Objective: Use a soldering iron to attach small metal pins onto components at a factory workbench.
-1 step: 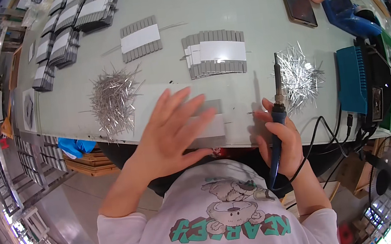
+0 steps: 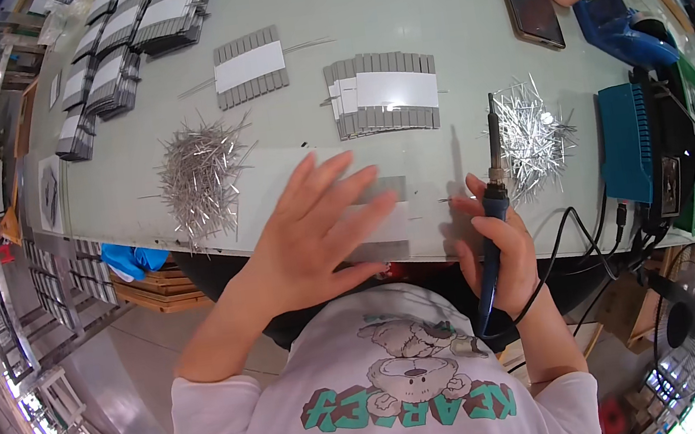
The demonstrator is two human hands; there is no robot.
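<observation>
At the far left, stacks of grey strip bundles (image 2: pixel 113 68) crowd the back corner of the pale worktable (image 2: pixel 389 1), and a loose heap of thin metal pins (image 2: pixel 200 173) lies close to the near edge with bare tabletop behind it. In the middle the left hand (image 2: pixel 314 230) is spread flat, fingers fanned, pressing on a grey strip bundle with a white band (image 2: pixel 387 216) that sits right at the table's front edge. Just beside it the right hand (image 2: pixel 502 254) is curled around a blue-handled soldering iron (image 2: pixel 492 198), tip pointing away toward a second pile of pins (image 2: pixel 530 136), with the blue soldering station (image 2: pixel 623 145) hemming in the right side.
</observation>
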